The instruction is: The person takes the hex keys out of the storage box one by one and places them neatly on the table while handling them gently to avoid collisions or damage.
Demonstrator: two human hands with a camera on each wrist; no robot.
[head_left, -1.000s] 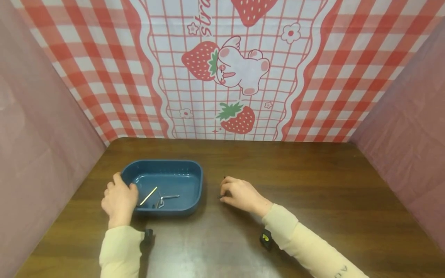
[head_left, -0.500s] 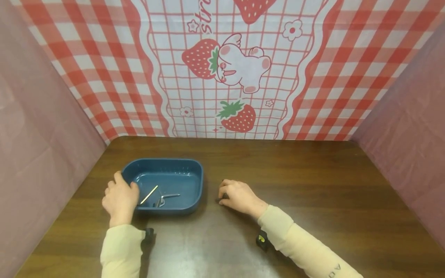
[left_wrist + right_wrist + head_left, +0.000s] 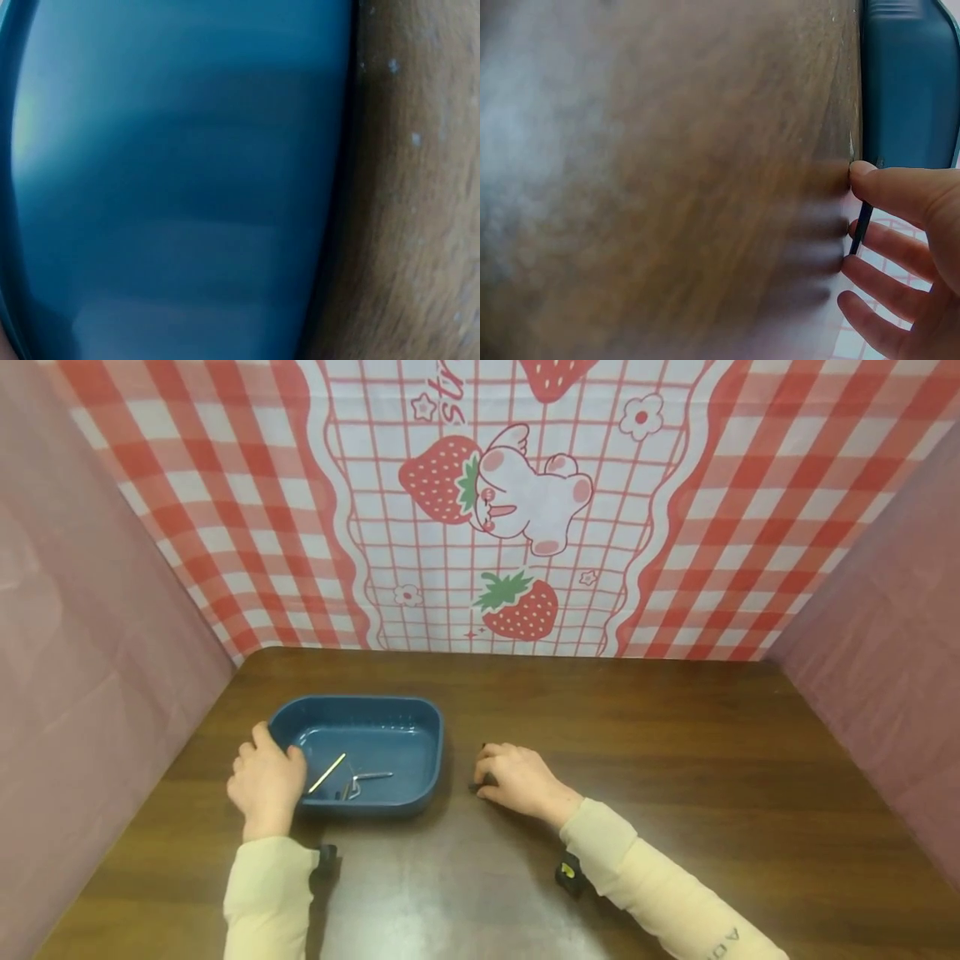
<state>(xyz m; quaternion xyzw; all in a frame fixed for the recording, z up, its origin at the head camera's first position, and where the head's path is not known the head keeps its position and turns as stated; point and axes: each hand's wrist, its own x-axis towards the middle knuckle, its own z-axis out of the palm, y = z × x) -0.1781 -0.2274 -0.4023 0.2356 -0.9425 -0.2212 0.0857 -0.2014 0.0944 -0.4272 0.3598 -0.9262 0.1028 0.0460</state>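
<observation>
My left hand (image 3: 266, 783) grips the left rim of a blue rectangular box (image 3: 441, 752), which stands on the table. Inside the box lie a gold-coloured thin stick (image 3: 327, 772) and a few small metal pieces (image 3: 372, 775), too small to name. The box's wall (image 3: 172, 172) fills most of the left wrist view. To the right of the box, my right hand (image 3: 521, 779) is low at the tabletop. In the right wrist view its thumb and fingertips pinch a thin dark rod (image 3: 862, 222); the fingers hide part of it.
The brown wooden table (image 3: 675, 752) reaches back to a red-and-white checked cloth (image 3: 780, 510) with strawberries. Pink cloth (image 3: 127, 635) hangs at both sides. A black wrist device (image 3: 570, 875) sits under the right cuff.
My right hand shifted slightly left and nearer, then settled, still at the dark rod. The left hand stays on the box rim. The head view has tilted and shifted a little.
</observation>
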